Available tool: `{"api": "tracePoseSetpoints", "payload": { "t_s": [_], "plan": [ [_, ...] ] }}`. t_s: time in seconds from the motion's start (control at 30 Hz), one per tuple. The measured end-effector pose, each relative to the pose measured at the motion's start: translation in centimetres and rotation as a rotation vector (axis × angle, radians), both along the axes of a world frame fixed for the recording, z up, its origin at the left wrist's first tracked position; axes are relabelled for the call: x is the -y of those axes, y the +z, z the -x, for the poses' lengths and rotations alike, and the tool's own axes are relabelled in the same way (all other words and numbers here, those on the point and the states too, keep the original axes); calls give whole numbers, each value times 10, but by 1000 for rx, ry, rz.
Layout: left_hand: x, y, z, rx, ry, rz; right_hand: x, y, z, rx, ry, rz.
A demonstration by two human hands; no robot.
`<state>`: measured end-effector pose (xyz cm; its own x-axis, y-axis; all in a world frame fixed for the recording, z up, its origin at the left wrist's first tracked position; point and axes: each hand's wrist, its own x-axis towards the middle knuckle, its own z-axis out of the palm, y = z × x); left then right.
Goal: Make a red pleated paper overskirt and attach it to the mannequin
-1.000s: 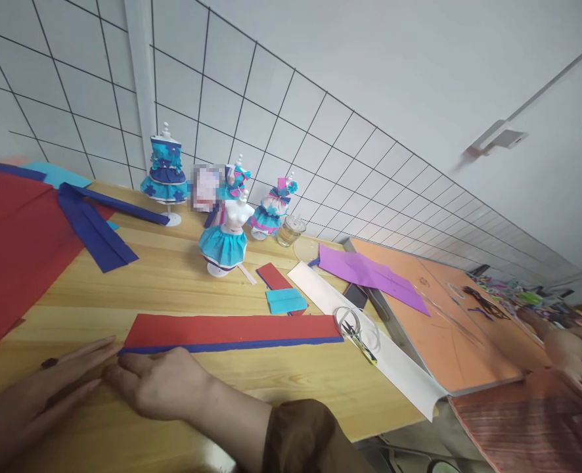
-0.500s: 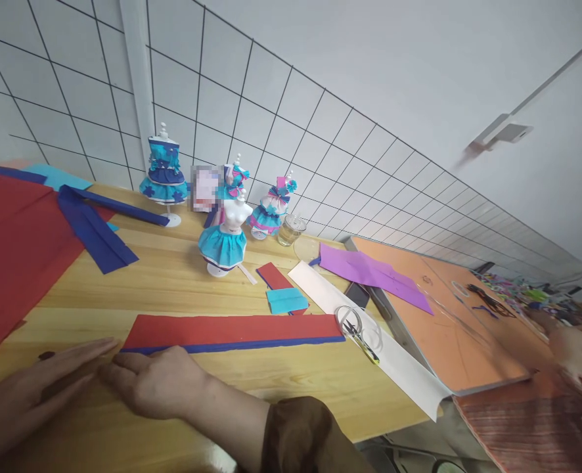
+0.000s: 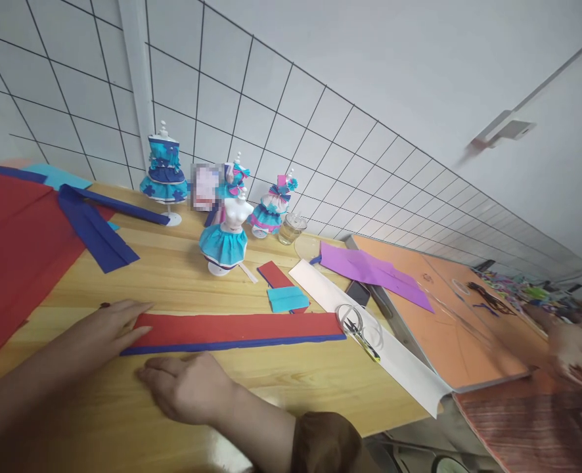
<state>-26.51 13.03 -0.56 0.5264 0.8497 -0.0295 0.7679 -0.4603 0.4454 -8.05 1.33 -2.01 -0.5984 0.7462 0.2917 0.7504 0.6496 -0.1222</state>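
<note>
Lying flat on wooden table (image 3: pixel 182 276): long red paper strip (image 3: pixel 236 326), blue edge along near side. Left hand (image 3: pixel 104 326) open, fingertips on strip's left end. Right hand (image 3: pixel 188 387) open, flat just below strip. White grid wall (image 3: pixel 271 112) behind.

Red strip (image 3: pixel 236 327) – blue edge – orange board (image 3: pixel 448 315)

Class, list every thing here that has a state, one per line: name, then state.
Red paper strip: flat on the table, blue strip along its near edge.
Left hand: open, fingertips on the strip's left end.
Right hand: open, flat on the table beside the strip.
Scissors: lying on the white strip, untouched.
Glass jar: upright.
</note>
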Motion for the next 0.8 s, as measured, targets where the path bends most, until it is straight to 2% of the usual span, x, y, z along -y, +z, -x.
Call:
{"api": "tracePoseSetpoints", "payload": {
  "t_s": [0.1,0.23,0.4,0.57,0.8],
  "plan": [
    [-7,-5,-9,-39,-83,69,0,-7,-2,-47,-12,12],
    [-13,-10,-14,-61,-120,97,0,-11,-1,-91,-25,39],
    [-15,-6,-21,-102,-196,121,-1,-9,-2,-144,-18,106],
    [-11,-2,-21,-21,-296,93,-2,-7,-4,-192,-11,150],
    [-7,5,-15,10,-269,320,-3,-7,-4,-200,-18,184]
  ]
}}
